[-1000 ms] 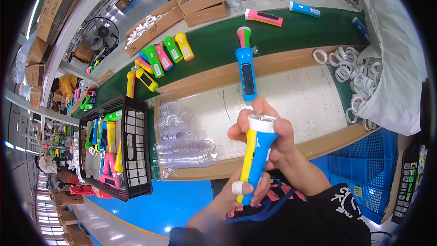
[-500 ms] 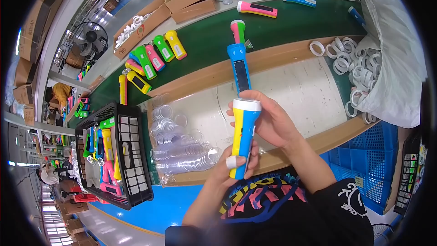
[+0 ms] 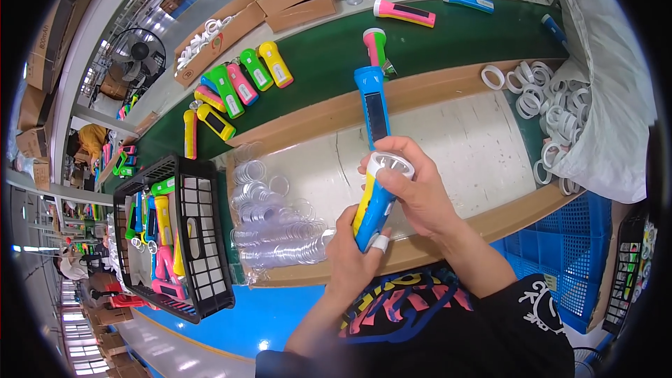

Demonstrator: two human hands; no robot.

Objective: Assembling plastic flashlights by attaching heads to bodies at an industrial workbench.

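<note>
A blue and yellow flashlight [image 3: 376, 204] with a white ring round its head is between my hands, its head tilted up toward me. My left hand [image 3: 353, 255] wraps its lower body, with a white band on one finger. My right hand [image 3: 418, 192] grips the head, thumb on the white rim. Just beyond, a blue flashlight [image 3: 376, 108] with a dark panel lies across the cardboard tray's far edge. Behind that rests a pink and green flashlight [image 3: 375, 45]. Clear round lenses [image 3: 280, 227] stand in rows at the tray's left, and white rings [image 3: 553, 108] are heaped at the right.
A black crate [image 3: 203, 238] of colourful flashlights stands at the left. More flashlights [image 3: 241, 80] lie on the green belt [image 3: 315, 63]. Cardboard boxes [image 3: 297, 0] stand behind it. At the right are a white plastic sack [image 3: 609, 98] and a blue basket [image 3: 560, 252].
The held flashlight has tipped, its head turning up toward me and slightly right. My right thumb has come onto the rim. My left hand's grip has turned with the body.
</note>
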